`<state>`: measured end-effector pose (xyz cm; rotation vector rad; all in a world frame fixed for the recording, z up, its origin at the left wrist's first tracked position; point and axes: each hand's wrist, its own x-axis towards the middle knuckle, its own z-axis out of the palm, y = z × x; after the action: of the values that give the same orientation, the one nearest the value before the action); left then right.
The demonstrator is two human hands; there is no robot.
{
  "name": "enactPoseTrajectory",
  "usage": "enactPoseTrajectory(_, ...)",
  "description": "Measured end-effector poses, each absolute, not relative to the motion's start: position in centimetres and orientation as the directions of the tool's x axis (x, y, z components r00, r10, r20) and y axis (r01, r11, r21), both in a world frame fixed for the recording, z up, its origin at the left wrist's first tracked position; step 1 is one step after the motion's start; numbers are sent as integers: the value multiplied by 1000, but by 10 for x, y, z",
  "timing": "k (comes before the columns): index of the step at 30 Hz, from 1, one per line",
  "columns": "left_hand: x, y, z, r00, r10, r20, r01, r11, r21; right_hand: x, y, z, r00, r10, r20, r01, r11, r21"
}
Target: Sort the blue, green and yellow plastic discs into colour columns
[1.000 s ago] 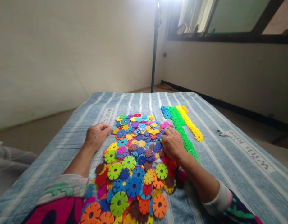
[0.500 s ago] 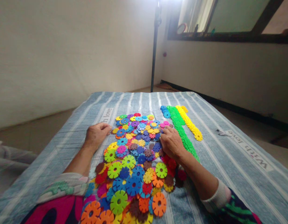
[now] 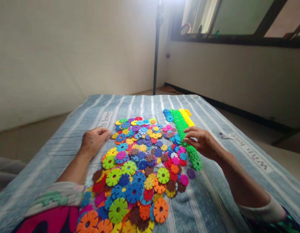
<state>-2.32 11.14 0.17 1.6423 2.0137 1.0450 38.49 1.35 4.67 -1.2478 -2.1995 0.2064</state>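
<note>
A heap of flat plastic snowflake discs (image 3: 137, 161) in many colours covers the middle of a blue striped bedspread (image 3: 213, 200). My left hand (image 3: 93, 142) rests curled at the heap's left edge, its fingertips touching small discs. My right hand (image 3: 200, 142) hovers over a long row of green discs (image 3: 186, 136), with thumb and fingers pinched on a small green disc (image 3: 183, 143). A row of yellow discs (image 3: 186, 117) lies just right of the green row, partly hidden by my hand. A few blue discs (image 3: 167, 115) sit at the far end.
A black pole (image 3: 156, 48) stands on the floor beyond the bed's far edge. A window ledge (image 3: 237, 40) with small items runs along the right wall. The bedspread carries "With love" lettering (image 3: 249, 150) on the right. Bare cloth lies right of the rows.
My right hand has lifted off the heap and swung right over the green row, now pinching a green disc. The left hand has hardly moved. The view shifted slightly.
</note>
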Motion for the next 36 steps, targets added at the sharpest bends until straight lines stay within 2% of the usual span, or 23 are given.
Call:
enactPoseTrajectory(9,-25,114,2,-286,937,199,726,76,684,425,-24,38,-475,859,193,765,511,-392)
enactPoseTrajectory(16,-21,111,6,-297,936,191,725,91,683,428,-29,25,-481,867,130,788,493,-370)
enactPoseTrajectory(20,-24,113,1,-293,936,196,710,76,700,430,-28,18,-475,866,155,789,498,-360)
enactPoseTrajectory(25,-30,116,-7,-264,939,220,710,35,703,425,-26,17,-456,848,272,756,530,-385)
enactPoseTrajectory(30,-27,110,-2,-246,943,224,714,20,700,381,-32,25,-474,818,325,701,574,-422)
enactPoseTrajectory(36,-27,108,-2,-239,944,228,715,12,699,301,-45,24,-648,672,360,552,739,-386)
